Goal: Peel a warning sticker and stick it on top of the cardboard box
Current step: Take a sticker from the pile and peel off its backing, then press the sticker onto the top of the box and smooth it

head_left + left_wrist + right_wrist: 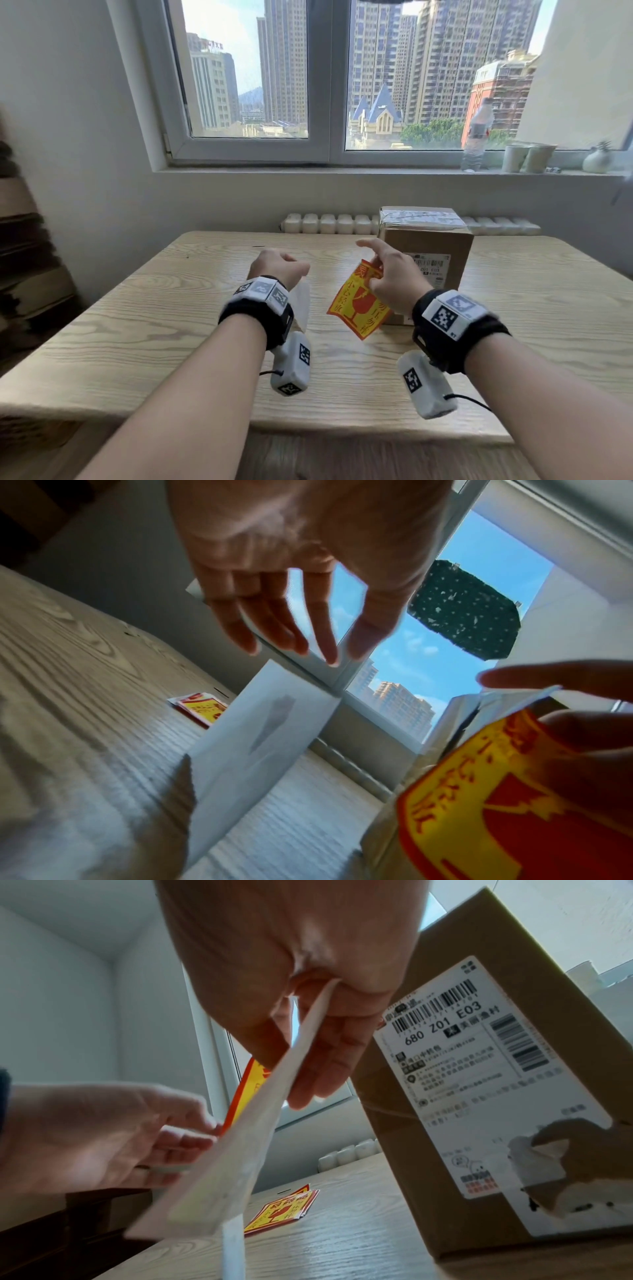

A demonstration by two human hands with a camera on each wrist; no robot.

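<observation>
My right hand (376,270) pinches the top edge of a red and yellow warning sticker (356,305), which hangs free in front of the cardboard box (428,246). In the right wrist view the right hand (308,1042) shows the sticker's pale back (240,1137). The left hand (279,265) hovers to the left of it. Its fingers (322,631) are straight and hold nothing. The white backing paper (263,737) is loose just below them, above the table (171,325). The box stands upright at the table's far right, taped on top, with a shipping label (479,1069) on its near face.
A small pile of spare stickers (284,1207) lies flat on the table beyond my hands. Behind the table are a radiator (329,222) and a window sill holding a plastic bottle (476,137), cups (527,157) and a small vase (597,159).
</observation>
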